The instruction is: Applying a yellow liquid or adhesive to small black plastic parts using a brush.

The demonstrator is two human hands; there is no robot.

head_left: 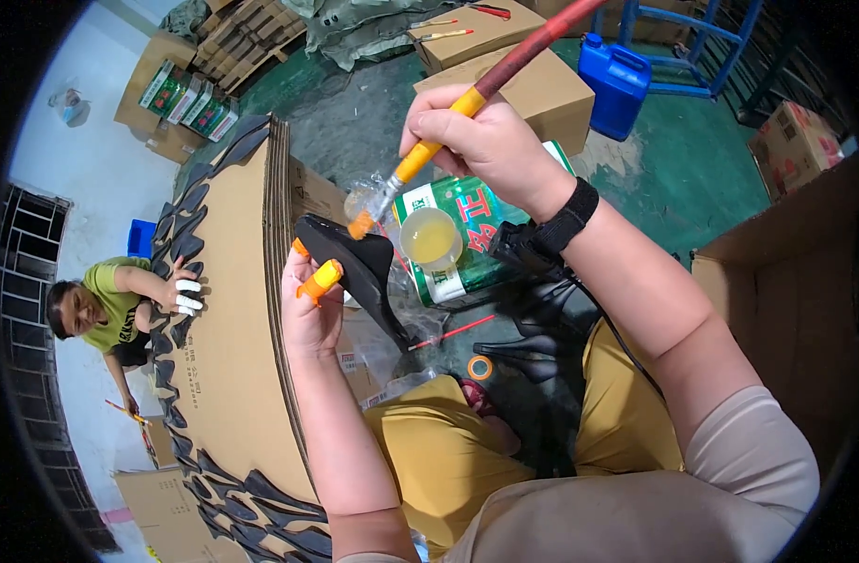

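My left hand [314,305], with orange coverings on its fingers, grips a black curved piece shaped like a shoe sole [359,267]. The piece tilts, its narrow end pointing down to the right. A paintbrush [436,141] with a yellow and dark red handle is held in my right hand [481,141]. Its orange bristles are at the piece's upper face; whether they touch it I cannot tell. Just right of the piece, a cup [430,237] of yellowish liquid stands on a green and white tin [486,211]. A black strap circles my right wrist.
At left, a cardboard stack [237,281] carries many similar black pieces [284,502] along its edges. Beyond it, a co-worker [115,291] reaches onto the stack. Boxes [523,94] and a blue jerrycan [613,84] stand ahead. An orange tape roll [479,367] lies near my feet.
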